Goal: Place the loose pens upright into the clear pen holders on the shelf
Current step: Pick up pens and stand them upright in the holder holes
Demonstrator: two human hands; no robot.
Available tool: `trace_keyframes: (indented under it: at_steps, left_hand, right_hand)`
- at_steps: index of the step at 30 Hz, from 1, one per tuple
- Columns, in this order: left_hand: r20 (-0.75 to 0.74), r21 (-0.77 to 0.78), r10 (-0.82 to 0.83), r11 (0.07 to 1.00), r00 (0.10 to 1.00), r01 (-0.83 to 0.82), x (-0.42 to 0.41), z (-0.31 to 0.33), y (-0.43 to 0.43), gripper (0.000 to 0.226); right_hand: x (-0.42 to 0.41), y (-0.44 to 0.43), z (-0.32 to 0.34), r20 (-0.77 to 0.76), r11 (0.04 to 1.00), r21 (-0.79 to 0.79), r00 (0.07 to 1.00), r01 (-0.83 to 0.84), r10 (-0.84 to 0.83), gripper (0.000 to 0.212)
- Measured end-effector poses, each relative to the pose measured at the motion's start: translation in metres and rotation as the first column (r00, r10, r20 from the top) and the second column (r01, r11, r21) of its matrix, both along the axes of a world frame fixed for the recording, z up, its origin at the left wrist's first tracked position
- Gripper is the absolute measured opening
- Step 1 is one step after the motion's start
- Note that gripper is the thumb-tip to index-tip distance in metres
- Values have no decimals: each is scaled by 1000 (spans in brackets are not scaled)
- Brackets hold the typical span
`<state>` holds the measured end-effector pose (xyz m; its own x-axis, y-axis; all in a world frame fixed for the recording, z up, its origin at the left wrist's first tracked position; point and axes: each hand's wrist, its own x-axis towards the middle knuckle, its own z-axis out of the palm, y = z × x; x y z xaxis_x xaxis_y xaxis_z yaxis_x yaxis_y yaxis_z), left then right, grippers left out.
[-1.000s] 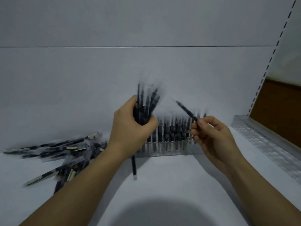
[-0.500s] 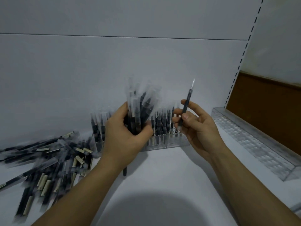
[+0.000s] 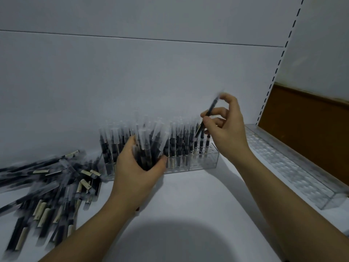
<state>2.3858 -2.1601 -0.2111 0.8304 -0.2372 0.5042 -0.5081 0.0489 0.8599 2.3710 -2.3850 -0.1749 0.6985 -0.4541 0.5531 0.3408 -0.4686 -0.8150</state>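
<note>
My left hand (image 3: 136, 173) grips a bundle of dark pens with clear caps (image 3: 151, 142), held upright just in front of the clear pen holder (image 3: 209, 163). That holder stands against the back wall and is mostly full of upright pens, with a few open holes at its right end. My right hand (image 3: 224, 127) pinches a single dark pen (image 3: 207, 116), tilted, with its lower end above the holder's right end. A heap of loose pens (image 3: 51, 184) lies on the shelf at the left.
A second long clear holder (image 3: 294, 173) with many vacant holes runs along the right side of the white shelf (image 3: 198, 205). A brown panel (image 3: 306, 129) and a slotted upright (image 3: 272, 82) stand at the right. My head's shadow falls on the shelf front.
My right hand has carried the single pen up and to the right, tilting it over the holder's right end. The left hand with the bundle has lowered slightly toward the holder.
</note>
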Motion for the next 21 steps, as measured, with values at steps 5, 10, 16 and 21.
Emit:
trace_keyframes:
  at_steps: [5,10,16,21]
  left_hand:
    - [92,-33,175,984,980,-173,-3,2,-6,22]
    - [70,35,117,992,991,-119,2,-11,-5,20]
    - [147,312,-4,949,989,-42,0,-24,-7,26]
    - [166,292,4,955,986,-53,-5,-21,-7,10]
  right_hand:
    - [-1,-2,-12,101,992,-126,994,-19,32,86]
    - [2,-7,-21,107,968,-249,994,28,-1,74]
    - [2,-12,-21,118,955,-295,993,33,2,71]
    - [3,-12,-22,110,944,-329,994,28,10,73]
